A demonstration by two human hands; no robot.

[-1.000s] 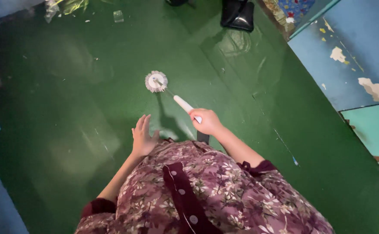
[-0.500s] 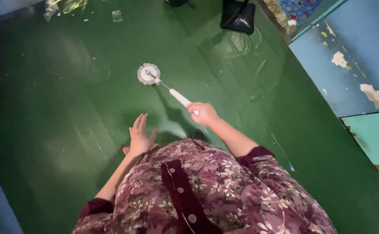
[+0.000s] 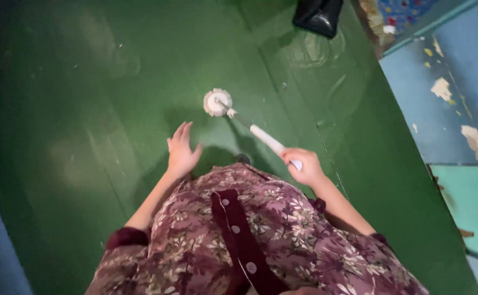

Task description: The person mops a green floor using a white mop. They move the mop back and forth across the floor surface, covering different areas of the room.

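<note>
While the right hand (image 3: 303, 165) stays clenched around the white handle of the mop (image 3: 266, 140), its small round head (image 3: 217, 102) now presses the green floor (image 3: 86, 136) at about twelve o'clock from the person, having swung over from roughly eleven o'clock half a second ago. The stroke has thus carried the head rightward across the glossy boards, so the wiping appears to be working toward the wet-looking patch near the black bag (image 3: 318, 15) at one o'clock. The left hand (image 3: 182, 152) hangs open and empty, fingers spread, at ten o'clock from the floral dress (image 3: 271, 235), touching nothing. A blue wall (image 3: 452, 65) with peeling paint runs along the three o'clock side.
</note>
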